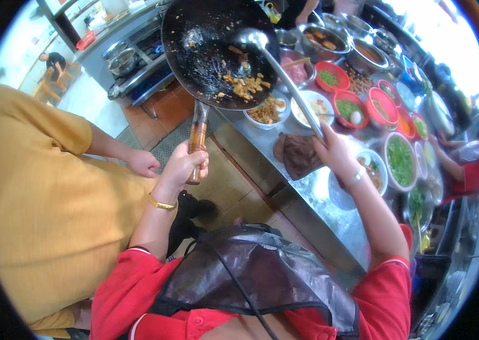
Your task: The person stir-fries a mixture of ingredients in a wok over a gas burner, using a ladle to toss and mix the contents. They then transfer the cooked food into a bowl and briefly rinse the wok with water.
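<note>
My left hand [188, 165] grips the wooden handle [197, 137] of a black wok [192, 68], which is tilted towards the steel table. Cooked food pieces [246, 85] lie in the wok's lower right side, with scraps across the oily surface. In my right hand [335, 148] is a long metal ladle [290, 85], its bowl inside the wok. Just below the wok's rim sits a bowl of cooked food [266, 112] with a white spoon. A crumpled brown cloth [301, 155] lies on the table by my right hand.
Red bowls of chopped greens [336, 76], steel pots [323, 42] and a large bowl of leafy greens [400, 159] crowd the steel table [328, 225]. A person in yellow [52, 204] stands close at my left. Another person's red sleeve [467, 178] shows across the table. A stove [146, 63] stands beyond.
</note>
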`<action>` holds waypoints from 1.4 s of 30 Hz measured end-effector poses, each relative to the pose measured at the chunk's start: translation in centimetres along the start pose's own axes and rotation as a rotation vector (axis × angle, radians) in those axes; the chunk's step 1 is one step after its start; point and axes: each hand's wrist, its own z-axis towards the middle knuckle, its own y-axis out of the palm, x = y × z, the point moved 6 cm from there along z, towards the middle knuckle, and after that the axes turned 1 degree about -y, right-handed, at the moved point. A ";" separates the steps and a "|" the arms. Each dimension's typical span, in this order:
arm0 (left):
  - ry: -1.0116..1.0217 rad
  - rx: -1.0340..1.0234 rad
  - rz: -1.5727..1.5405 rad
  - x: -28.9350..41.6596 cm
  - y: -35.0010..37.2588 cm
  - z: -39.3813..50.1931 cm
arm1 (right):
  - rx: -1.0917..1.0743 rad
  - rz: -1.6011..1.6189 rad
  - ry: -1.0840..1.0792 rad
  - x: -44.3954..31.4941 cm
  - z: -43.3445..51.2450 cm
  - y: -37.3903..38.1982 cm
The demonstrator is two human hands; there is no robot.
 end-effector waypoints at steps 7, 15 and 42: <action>0.018 -0.044 -0.042 -0.1 -1.2 -0.4 | -0.066 -0.005 0.066 -0.9 -2.7 3.2; 0.064 0.131 0.003 -1.7 0.1 0.9 | -0.224 -0.105 -0.041 4.8 -7.6 -1.6; 0.121 0.352 0.023 -2.7 7.1 -1.4 | -0.394 -0.228 -0.357 16.8 1.5 -6.7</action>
